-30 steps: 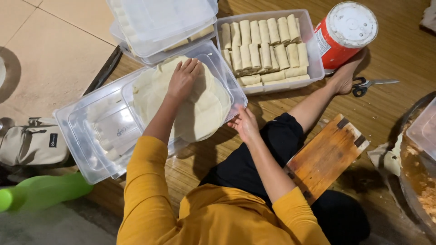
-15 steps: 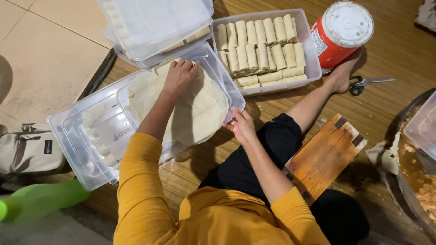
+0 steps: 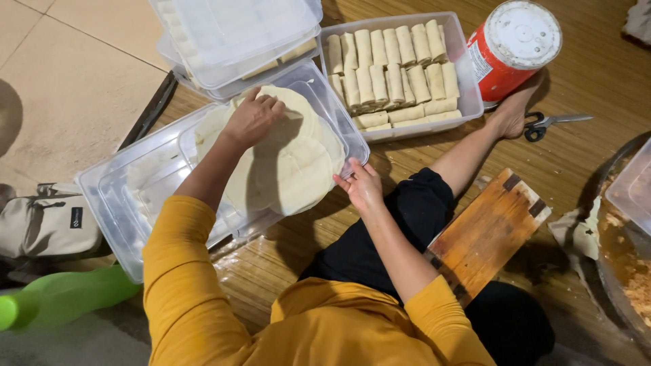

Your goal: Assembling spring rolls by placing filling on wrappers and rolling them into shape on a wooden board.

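The fingers (image 3: 270, 103) of the left hand (image 3: 254, 120) curl down on the top of a stack of round, thin wrappers (image 3: 298, 163). The fingertips press on the far edge of the top sheet, close together, as if to pinch it up. I cannot tell if a sheet is caught between them yet.

The wrappers sit in a clear plastic tub (image 3: 119, 210) at about 11 o'clock from the person's lap. The right hand (image 3: 363, 186) rests at the tub's near corner, at 3 o'clock from the stack, fingers a little apart, touching the rim to keep the tub steady. It holds nothing.

At 1 o'clock is a tray of rolled-up rolls (image 3: 393, 68), packed side by side. A red can with a white lid (image 3: 512, 51) stands at 2 o'clock, with scissors (image 3: 553, 123) just beside it. A wooden board (image 3: 485, 234) lies at 3 o'clock by the knee.

I think the step in hand is peeling one wrapper off the stack. The sheets look thin and soft, so the next move calls for a slow, gentle lift from the edge, so only one comes up and it does not tear.
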